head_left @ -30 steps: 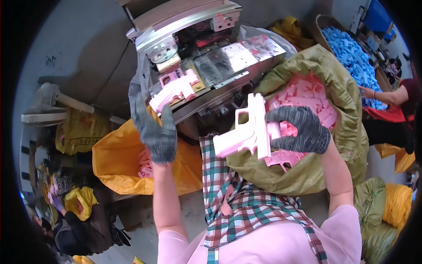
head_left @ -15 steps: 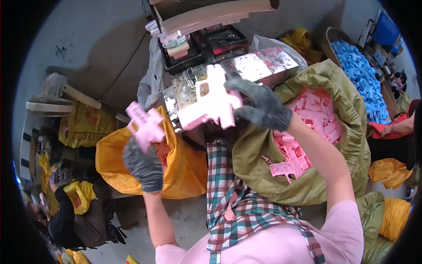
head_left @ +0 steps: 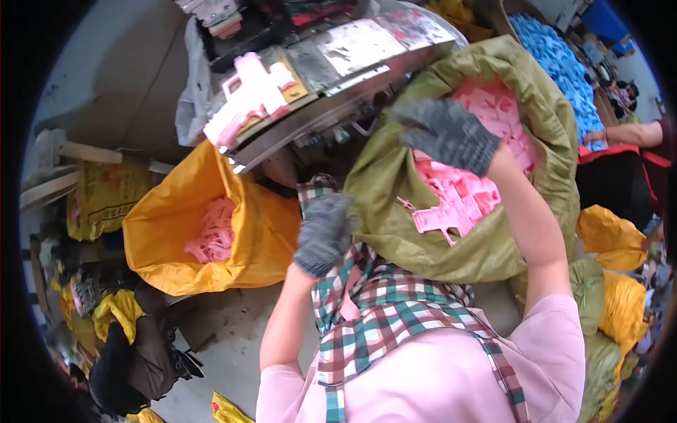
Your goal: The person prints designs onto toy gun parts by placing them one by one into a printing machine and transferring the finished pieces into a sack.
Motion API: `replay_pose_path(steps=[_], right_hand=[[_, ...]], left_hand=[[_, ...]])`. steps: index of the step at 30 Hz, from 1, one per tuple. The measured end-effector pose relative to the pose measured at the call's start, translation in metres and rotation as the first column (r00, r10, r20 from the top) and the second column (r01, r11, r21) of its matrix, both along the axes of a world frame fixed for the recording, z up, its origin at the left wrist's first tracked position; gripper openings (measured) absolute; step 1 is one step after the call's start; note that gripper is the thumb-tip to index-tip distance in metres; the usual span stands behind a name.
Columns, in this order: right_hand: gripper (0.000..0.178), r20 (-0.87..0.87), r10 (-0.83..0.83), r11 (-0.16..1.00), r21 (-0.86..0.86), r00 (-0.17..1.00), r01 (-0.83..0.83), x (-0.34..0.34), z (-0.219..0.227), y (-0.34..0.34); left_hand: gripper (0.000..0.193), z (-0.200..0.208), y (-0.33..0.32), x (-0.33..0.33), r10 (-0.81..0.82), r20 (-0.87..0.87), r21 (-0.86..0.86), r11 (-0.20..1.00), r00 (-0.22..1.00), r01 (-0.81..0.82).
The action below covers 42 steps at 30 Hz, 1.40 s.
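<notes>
A pale pink toy pistol piece (head_left: 255,92) lies on the left part of the paint-stained metal bench (head_left: 338,81), with neither hand on it. Over the olive sack (head_left: 381,225), full of pink plastic pieces (head_left: 465,197), my right hand (head_left: 451,134) in a grey knit glove is open, its fingers reaching left with nothing visible in them. My left hand (head_left: 324,233), gloved the same way, hovers above the checked apron (head_left: 374,303) between the two sacks. Its fingers are blurred and partly turned from view. Nothing sticks out of that hand.
A yellow-orange sack (head_left: 169,261) at left holds several pink pieces. Behind the bench stand dark trays (head_left: 282,28). Blue plastic pieces (head_left: 553,70) fill a container at far right, near another person's arm (head_left: 627,134). More yellow sacks (head_left: 610,236) lie below that person.
The pink pistol piece has gone from my right hand onto the bench. My left hand has moved right and no longer shows its pink piece. My right hand is now over the olive sack.
</notes>
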State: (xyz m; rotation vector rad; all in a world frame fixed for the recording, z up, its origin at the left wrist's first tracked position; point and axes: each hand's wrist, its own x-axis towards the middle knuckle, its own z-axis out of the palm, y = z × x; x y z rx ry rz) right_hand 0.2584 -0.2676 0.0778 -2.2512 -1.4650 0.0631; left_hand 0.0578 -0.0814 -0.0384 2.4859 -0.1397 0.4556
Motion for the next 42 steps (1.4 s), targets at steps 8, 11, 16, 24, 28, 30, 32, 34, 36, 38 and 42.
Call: replay_pose_path(steps=[8,11,16,24,28,30,32,34,36,38,42], right_hand=[[0.052,0.1,-0.395,0.795,-0.461,0.913,0.394,-0.076,-0.069,-0.126],[0.038,-0.018,-0.368,0.824,-0.47,0.93,0.317,-0.076,-0.063,-0.123],[0.033,0.111,-0.323,0.943,-0.038,0.94,0.329,-0.052,-0.036,-0.13],[0.033,-0.218,-0.42,0.843,0.265,0.881,0.468,-0.013,-0.04,-0.159],[0.035,-0.628,-0.322,0.846,0.145,0.709,0.513,-0.021,-0.055,-0.165],[0.033,-0.611,-0.383,0.857,0.045,0.692,0.514,-0.026,-0.051,-0.159],[0.031,-0.632,-0.331,0.849,0.125,0.701,0.514,-0.025,-0.053,-0.162],[0.026,-0.656,-0.252,0.822,0.242,0.712,0.515,-0.029,-0.045,-0.158],[0.025,-0.514,-0.3,0.848,0.242,0.804,0.471,-0.037,-0.025,-0.146],[0.027,-0.36,-0.222,0.874,0.34,0.906,0.349,-0.053,-0.003,-0.134],[0.03,-0.191,0.005,0.887,0.454,0.982,0.084,-0.074,0.021,-0.083]], left_hand=[[0.024,-0.066,-0.099,0.072,-0.15,-0.273,0.308,0.922,0.95,0.234],[0.022,-0.071,-0.113,0.081,-0.096,-0.4,0.415,0.868,0.912,0.273],[0.021,-0.083,-0.097,0.072,-0.159,-0.381,0.245,0.933,0.911,0.265],[0.022,-0.035,-0.004,-0.015,0.19,0.014,-0.476,0.865,0.982,-0.16],[0.022,0.01,0.093,-0.054,0.634,0.191,-0.281,0.767,0.75,-0.577],[0.035,0.003,0.152,-0.08,0.656,0.28,-0.102,0.746,0.701,-0.658],[0.049,0.009,0.186,-0.095,0.734,0.139,0.34,0.595,0.664,-0.729],[0.052,0.012,0.182,-0.09,0.715,0.144,0.455,0.566,0.684,-0.688],[0.057,0.021,0.151,-0.074,0.621,0.209,0.533,0.575,0.755,-0.62],[0.059,0.05,0.087,-0.058,0.421,0.28,0.292,0.819,0.863,-0.494],[0.082,0.07,-0.013,-0.017,-0.053,0.03,-0.043,0.998,0.998,0.054]])
